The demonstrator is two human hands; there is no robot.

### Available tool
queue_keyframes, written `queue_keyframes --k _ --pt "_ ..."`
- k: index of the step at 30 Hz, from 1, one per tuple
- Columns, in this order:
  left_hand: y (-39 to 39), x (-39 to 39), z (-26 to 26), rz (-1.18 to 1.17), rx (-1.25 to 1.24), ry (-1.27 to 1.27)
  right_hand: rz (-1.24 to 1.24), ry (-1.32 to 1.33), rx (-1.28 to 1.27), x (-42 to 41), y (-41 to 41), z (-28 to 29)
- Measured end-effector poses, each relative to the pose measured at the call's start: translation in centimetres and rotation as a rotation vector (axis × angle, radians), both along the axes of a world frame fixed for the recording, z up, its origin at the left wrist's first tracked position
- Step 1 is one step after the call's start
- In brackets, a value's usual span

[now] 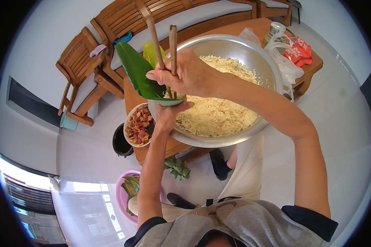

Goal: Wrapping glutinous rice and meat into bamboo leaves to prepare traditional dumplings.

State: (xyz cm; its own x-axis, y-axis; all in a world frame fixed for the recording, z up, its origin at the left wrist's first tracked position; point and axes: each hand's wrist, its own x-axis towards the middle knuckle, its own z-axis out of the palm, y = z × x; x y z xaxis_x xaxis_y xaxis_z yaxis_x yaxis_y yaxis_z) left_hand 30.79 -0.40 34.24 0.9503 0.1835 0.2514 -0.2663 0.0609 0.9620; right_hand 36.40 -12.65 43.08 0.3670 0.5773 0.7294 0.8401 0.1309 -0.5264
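Note:
My left hand (170, 115) supports a green leaf (137, 66) folded into a cup, its long tail rising up and to the left. Some rice (179, 96) shows inside the cup. In my right hand (193, 74) are two wooden chopsticks (155, 40), held upright with their lower tips down in the rice. Both hands are over the left side of a large metal basin (216, 142) that holds a heap of pale rice mixed with yellowish bits (218, 115). A bowl of cut, reddish meat pieces (139, 125) stands just left of the basin.
The wooden table (170, 146) also carries white plastic bags (283, 58), a jar (276, 31) and red printed packets (298, 51). A black bin (120, 142), a pink basin with leaves (120, 197) and tied green bundles (177, 168) are lower down. Wooden seats (117, 24) line the far side.

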Motion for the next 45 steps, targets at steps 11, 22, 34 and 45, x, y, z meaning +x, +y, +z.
queue_keyframes --k 11,22,34,45 --pt "0.0 0.1 0.0 0.030 0.041 0.016 -0.009 0.080 0.013 0.9 -0.3 0.7" --pt "0.9 0.5 -0.7 0.096 0.033 0.084 -0.354 0.328 -0.111 4.6 -6.5 -3.8" --pt "1.0 0.4 -0.5 0.078 0.003 0.078 -0.423 0.156 -0.071 5.0 -7.7 -6.8" --pt "1.6 0.6 -0.7 0.021 -0.014 0.019 -0.359 -0.344 -0.157 1.2 -7.7 -6.7"
